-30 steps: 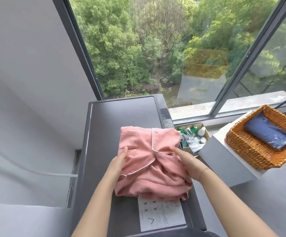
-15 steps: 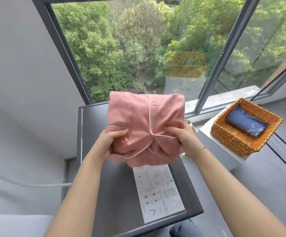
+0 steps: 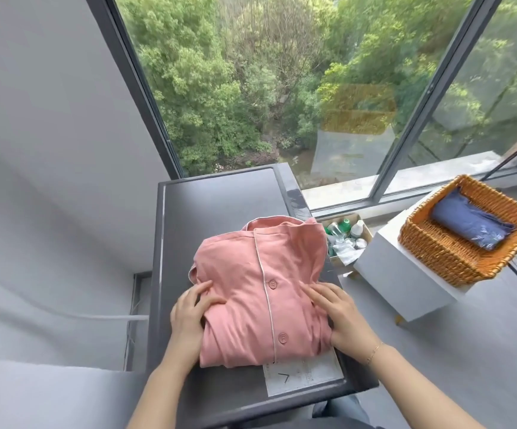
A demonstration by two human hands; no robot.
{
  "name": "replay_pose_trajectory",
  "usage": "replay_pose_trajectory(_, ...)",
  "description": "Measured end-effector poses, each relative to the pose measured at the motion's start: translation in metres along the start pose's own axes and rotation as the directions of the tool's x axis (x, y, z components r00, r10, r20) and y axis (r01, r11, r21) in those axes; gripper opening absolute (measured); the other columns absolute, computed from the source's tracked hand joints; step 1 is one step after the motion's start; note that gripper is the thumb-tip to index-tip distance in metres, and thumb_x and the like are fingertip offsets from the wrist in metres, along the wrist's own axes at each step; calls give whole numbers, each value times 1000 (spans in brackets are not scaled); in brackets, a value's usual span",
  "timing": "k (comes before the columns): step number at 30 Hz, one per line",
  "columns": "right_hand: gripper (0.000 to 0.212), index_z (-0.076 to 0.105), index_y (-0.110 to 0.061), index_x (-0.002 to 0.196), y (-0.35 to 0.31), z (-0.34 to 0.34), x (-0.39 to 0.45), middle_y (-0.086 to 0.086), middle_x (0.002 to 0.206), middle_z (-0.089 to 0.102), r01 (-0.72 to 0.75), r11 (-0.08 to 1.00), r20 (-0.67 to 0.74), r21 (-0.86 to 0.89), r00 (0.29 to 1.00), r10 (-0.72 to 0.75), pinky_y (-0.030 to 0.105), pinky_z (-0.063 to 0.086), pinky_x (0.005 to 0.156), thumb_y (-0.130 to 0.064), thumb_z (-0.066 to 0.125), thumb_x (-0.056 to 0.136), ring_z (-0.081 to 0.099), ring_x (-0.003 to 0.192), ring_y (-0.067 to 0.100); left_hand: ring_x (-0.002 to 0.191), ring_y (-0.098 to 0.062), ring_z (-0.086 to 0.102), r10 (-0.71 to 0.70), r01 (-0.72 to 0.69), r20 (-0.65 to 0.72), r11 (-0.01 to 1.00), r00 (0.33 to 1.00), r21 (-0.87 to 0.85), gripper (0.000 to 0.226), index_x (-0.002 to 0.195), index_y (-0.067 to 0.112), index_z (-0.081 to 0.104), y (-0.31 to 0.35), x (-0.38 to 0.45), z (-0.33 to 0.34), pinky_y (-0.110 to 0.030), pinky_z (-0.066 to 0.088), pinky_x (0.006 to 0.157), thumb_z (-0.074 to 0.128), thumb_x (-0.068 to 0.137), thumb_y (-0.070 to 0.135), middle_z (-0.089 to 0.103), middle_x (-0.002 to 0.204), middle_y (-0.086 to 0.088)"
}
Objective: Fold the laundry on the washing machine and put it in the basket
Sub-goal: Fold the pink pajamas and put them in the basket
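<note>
Folded pink pajama shirt (image 3: 260, 292) lies button-side up on the washing machine (image 3: 217, 202) top. Left hand (image 3: 189, 314) and right hand (image 3: 342, 315) rest flat on its near corners, fingers straight, forearms converging from below. Wicker basket (image 3: 442, 255) sits well apart to the right.

**Pink on grey, blue in orange**

The folded pyjama shirt (image 3: 260, 292) is salmon pink with white piping and matching pink buttons. The washing machine (image 3: 220, 199) top is dark grey. The wicker basket (image 3: 455, 258) is orange-brown; the folded garment (image 3: 470, 222) inside is navy with a pale leaf print.
</note>
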State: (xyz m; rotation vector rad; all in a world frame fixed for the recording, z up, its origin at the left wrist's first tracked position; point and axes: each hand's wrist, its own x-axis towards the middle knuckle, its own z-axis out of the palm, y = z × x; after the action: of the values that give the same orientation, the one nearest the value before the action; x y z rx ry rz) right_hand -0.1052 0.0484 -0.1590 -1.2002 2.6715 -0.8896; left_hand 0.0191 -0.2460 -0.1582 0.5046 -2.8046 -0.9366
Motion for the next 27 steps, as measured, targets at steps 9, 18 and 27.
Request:
replay_pose_trajectory(9,34,72,-25,95,-16,-27,15,-15,109,69,-38,896,-85,442,993,84,27,40,105,-13,51,72,54,119,6,123,12,43,185,-179,77,981,980,-74,21,90,34,68,5,2,-13,-21,28,104,56,73,34,63,115,25)
replay_pose_trajectory(18,34,69,-5,69,-21,-32,82,14,74,66,-684,443,176,580,636,752,30,40,64,-29,61,91,58,75,23,71,-25,57,-654,630,209,514,727,-581,44,70,4,64,52,34,-14,-33,41,65,67,83,46,63,71,-6)
replay_pose_trajectory(27,35,58,-5,109,-55,-12,54,11,112,53,-331,929,-581,165,729,362,18,27,100,6,63,76,47,111,25,125,-31,44,-849,689,110,335,516,-642,83,140,15,35,58,24,4,-41,38,104,77,75,45,39,139,-9)
